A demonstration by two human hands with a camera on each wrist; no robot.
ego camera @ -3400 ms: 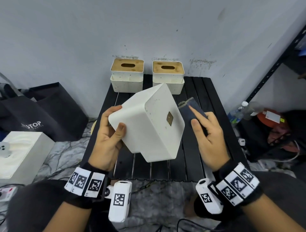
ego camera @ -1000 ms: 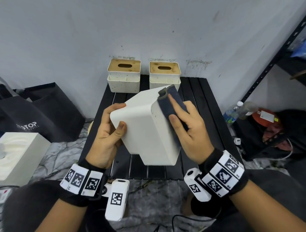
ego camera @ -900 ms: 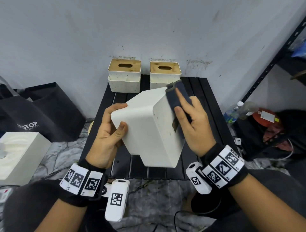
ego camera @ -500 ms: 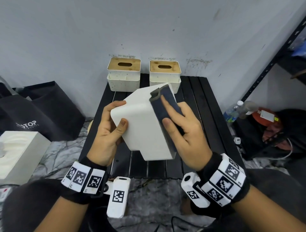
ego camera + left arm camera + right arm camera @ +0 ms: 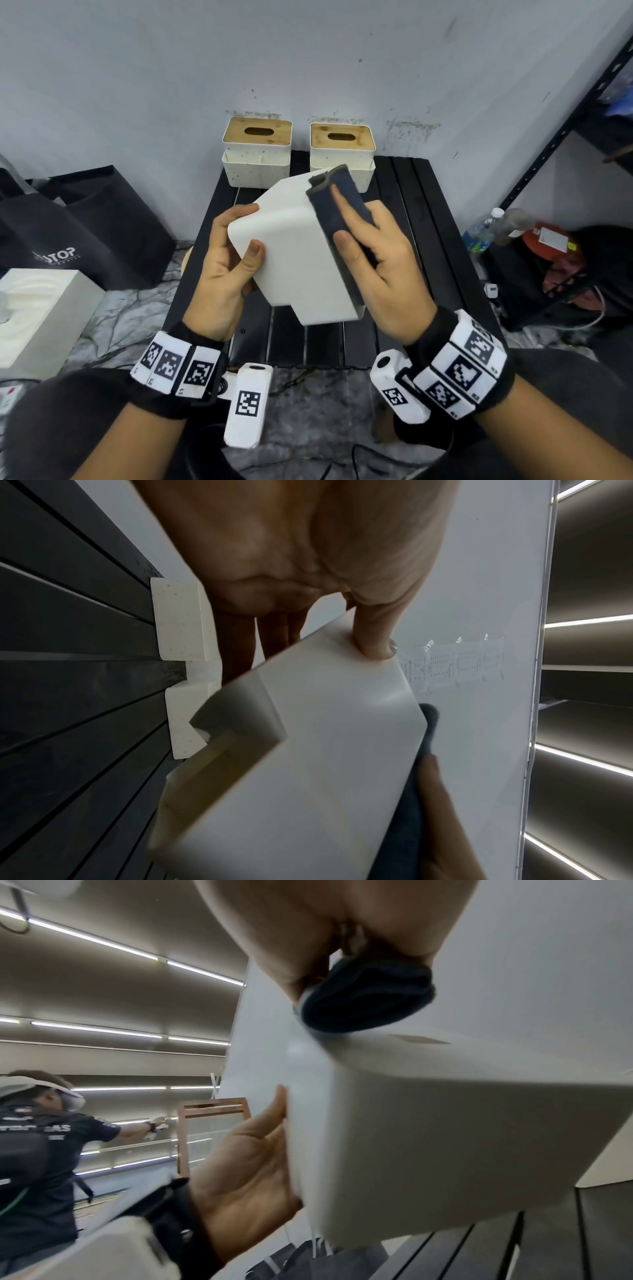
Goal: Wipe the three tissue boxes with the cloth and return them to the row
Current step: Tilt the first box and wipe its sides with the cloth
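Observation:
A white tissue box (image 5: 294,260) hangs tilted in the air over the black slatted table (image 5: 428,212). My left hand (image 5: 229,263) grips its left side, thumb (image 5: 373,642) on the near face and fingers behind. My right hand (image 5: 376,260) holds a folded dark blue cloth (image 5: 339,205) and presses it against the box's right-hand face. In the right wrist view the cloth (image 5: 363,999) is bunched under the palm, on the box (image 5: 445,1137). Two more white boxes with wooden lids, one (image 5: 257,150) left and one (image 5: 342,150) right, stand side by side at the table's back edge.
The wall rises right behind the row. A black bag (image 5: 85,222) and a white carton (image 5: 41,308) are on the floor to the left. Bottles (image 5: 479,233) and a black metal rack (image 5: 565,120) are to the right. Another person (image 5: 37,1137) stands far off.
My right hand brought the cloth from beside the box onto its right face, then rubbed it back and forth there. The left hand kept its grip and the box turned slightly.

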